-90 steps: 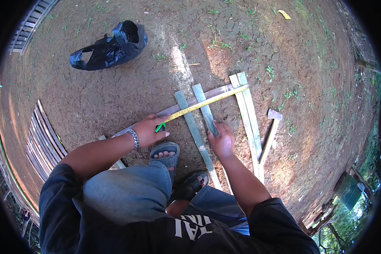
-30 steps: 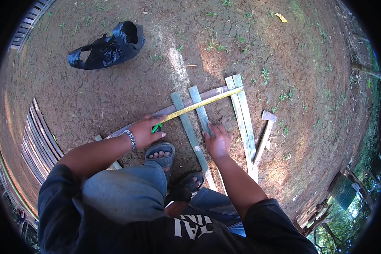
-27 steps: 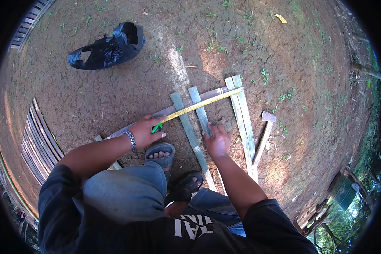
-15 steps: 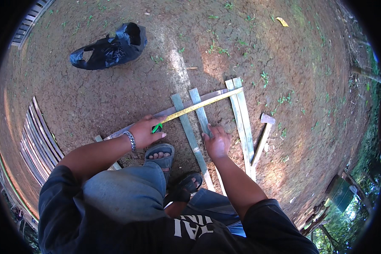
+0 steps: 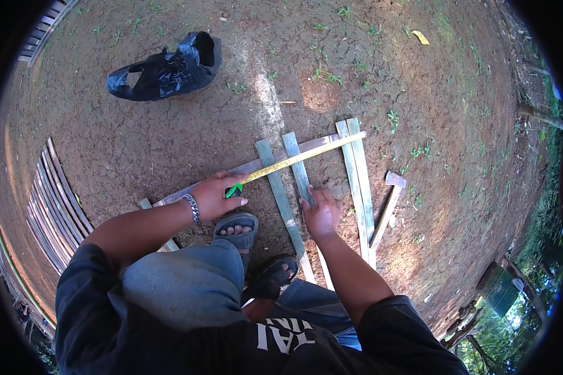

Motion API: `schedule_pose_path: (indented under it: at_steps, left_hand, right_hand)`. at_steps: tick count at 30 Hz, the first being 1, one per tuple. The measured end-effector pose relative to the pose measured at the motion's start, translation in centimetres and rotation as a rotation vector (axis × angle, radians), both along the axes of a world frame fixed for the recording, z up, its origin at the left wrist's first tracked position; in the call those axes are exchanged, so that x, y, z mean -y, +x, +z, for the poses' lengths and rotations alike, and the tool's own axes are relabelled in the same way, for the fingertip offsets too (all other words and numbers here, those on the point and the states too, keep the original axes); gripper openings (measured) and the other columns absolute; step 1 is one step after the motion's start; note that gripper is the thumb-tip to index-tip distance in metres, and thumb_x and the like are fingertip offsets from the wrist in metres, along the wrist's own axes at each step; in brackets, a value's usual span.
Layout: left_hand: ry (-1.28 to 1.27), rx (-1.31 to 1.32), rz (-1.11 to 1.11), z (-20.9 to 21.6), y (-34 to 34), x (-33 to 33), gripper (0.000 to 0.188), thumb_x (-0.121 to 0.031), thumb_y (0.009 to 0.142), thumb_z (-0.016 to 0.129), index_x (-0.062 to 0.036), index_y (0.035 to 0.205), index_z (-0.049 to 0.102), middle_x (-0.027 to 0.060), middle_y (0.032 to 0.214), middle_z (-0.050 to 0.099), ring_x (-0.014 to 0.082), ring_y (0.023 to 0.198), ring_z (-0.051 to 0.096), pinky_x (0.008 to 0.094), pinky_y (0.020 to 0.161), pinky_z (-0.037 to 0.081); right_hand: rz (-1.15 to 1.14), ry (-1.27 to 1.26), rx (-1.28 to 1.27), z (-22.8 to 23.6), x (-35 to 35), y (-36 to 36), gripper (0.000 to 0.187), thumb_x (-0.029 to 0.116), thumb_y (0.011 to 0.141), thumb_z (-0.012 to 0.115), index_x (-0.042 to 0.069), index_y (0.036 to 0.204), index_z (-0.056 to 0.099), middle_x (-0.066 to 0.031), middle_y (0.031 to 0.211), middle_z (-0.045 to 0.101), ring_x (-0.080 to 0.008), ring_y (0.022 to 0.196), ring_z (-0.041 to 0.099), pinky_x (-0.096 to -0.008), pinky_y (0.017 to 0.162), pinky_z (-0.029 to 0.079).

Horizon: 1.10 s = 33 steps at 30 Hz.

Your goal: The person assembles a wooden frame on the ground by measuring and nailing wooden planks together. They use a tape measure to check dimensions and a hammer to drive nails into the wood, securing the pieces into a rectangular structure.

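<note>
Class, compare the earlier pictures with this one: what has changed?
The yellow tape blade seems to have slid slightly right, its tip poking farther past the paired slats. Nothing was grasped or released: the left hand still holds the tape case, and the right hand's fingers remain on a slat. The hatchet and black bag stayed put.

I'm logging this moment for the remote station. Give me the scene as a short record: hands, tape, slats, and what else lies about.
Left hand: closed around the green and black tape measure
Right hand: thumb and fingers on the slat just left of the pair
Tape: pulled out, yellow blade running over the slats to the pair of slats
Beneath slats: a long crosswise strip
Right of the pair: hatchet on the ground
Far left: row of thin strips
Upper left: black plastic bag
</note>
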<state>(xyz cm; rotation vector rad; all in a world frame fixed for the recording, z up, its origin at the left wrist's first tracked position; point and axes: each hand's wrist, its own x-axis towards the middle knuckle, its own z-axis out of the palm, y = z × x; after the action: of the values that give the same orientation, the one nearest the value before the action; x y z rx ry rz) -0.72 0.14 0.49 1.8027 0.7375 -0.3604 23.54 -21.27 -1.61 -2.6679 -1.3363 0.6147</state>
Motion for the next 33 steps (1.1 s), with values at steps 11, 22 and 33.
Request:
schedule_pose_path:
  at_steps: [11, 22, 33]
  left_hand:
    - [-0.094, -0.037, 0.332, 0.2, 1.8, -0.3, 0.106, -0.026, 0.084, 0.082, -0.0082, 0.161, 0.011, 0.0244, 0.132, 0.056, 0.0355, 0.121, 0.059, 0.0428, 0.106, 0.046]
    - [0.331, -0.158, 0.302, 2.1, 0.0, -2.0, 0.089, -0.027, 0.084, 0.08, -0.008, 0.155, 0.029, 0.0239, 0.139, 0.046, 0.044, 0.125, 0.055, 0.048, 0.106, 0.047]
    - [0.803, -0.135, 0.014, 0.8, -1.2, -2.0, 0.078, -0.031, 0.079, 0.082, -0.0072, 0.145, 0.046, 0.0182, 0.142, 0.045, 0.0401, 0.138, 0.039, 0.0536, 0.118, 0.03]
  right_hand:
    - [-0.026, -0.053, -0.008, -0.1, -0.1, 0.0, 0.041, 0.028, 0.081, 0.082, 0.016, 0.119, 0.074, -0.0053, 0.113, 0.071, -0.0228, 0.1, 0.069, -0.0402, 0.096, 0.044]
    - [-0.032, -0.025, -0.014, -0.1, 0.2, -0.1, 0.039, 0.024, 0.081, 0.081, 0.018, 0.119, 0.074, -0.0056, 0.11, 0.07, -0.0224, 0.101, 0.069, -0.0439, 0.098, 0.043]
    - [-0.013, 0.079, -0.007, -1.0, 0.8, 0.0, 0.041, 0.024, 0.078, 0.083, 0.018, 0.118, 0.075, -0.0033, 0.104, 0.069, -0.0215, 0.097, 0.069, -0.0419, 0.092, 0.043]
